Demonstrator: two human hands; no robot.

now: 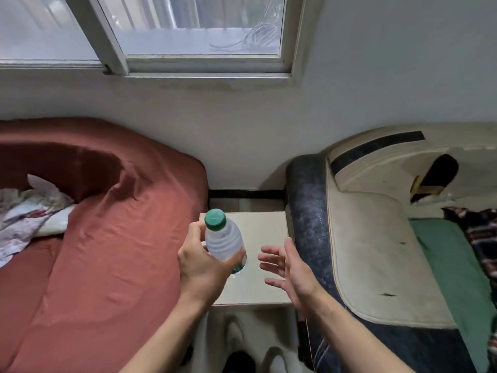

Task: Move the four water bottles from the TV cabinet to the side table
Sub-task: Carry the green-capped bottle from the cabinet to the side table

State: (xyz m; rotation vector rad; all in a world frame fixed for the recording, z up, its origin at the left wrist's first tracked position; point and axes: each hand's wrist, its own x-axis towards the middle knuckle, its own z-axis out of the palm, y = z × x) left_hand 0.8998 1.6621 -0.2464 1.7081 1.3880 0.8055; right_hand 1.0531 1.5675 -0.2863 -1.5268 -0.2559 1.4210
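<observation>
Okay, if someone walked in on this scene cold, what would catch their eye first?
Probably the clear water bottle with its green cap, gripped in the left hand above the pale side table. Next, the open right hand beside it, and the red bedspread filling the left.

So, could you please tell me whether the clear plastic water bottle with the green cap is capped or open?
Capped: the green cap sits on the clear plastic water bottle, which the left hand grips.

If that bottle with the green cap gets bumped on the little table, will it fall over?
Probably, yes. The water bottle is tall and narrow, so a bump may tip it. Its round body would likely roll on the flat side table. It looks like thin, ridged plastic, so it may dent, not break.
</observation>
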